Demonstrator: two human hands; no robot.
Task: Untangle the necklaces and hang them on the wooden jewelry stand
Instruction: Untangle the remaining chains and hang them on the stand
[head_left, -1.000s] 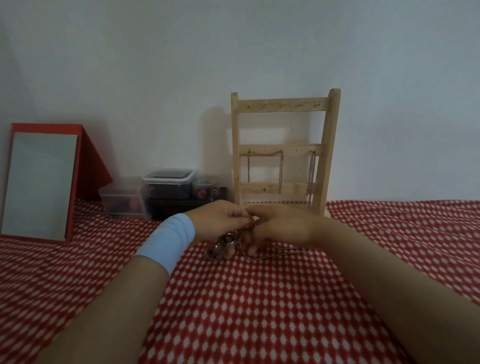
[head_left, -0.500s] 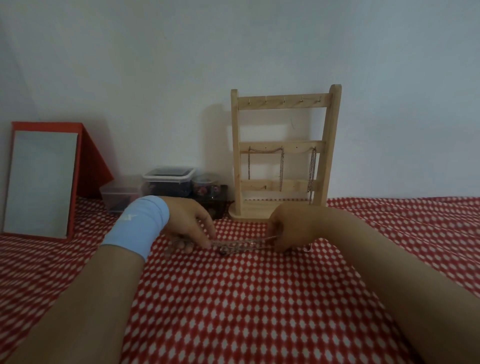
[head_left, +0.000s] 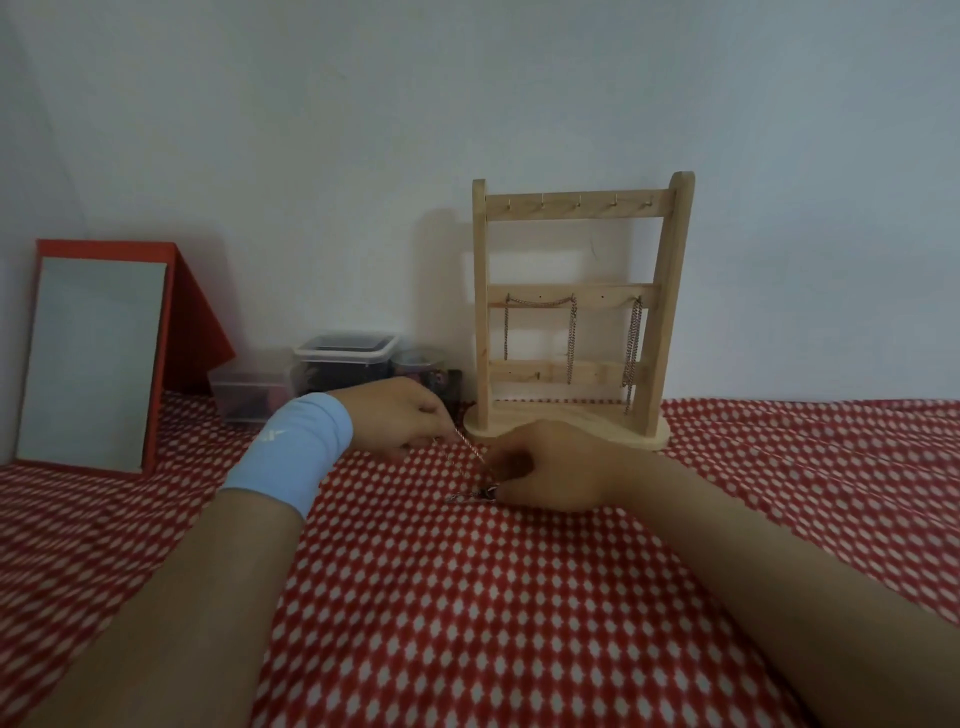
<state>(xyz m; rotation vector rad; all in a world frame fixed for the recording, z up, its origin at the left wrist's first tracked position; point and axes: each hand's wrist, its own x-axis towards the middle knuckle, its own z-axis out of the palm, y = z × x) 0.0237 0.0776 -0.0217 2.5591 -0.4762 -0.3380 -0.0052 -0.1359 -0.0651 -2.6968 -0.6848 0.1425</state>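
Left hand (head_left: 400, 415) and right hand (head_left: 550, 467) each pinch the necklace (head_left: 470, 453), stretched between them at 6 o'clock of the wooden jewelry stand (head_left: 576, 312) (pendant end on the red cloth (head_left: 467, 597)); advisable: ease loops apart gently, never yank

No words or numbers can be read anywhere. The only sign is a small white emblem on the wristband (head_left: 289, 453) — too blurred to tell any brand.
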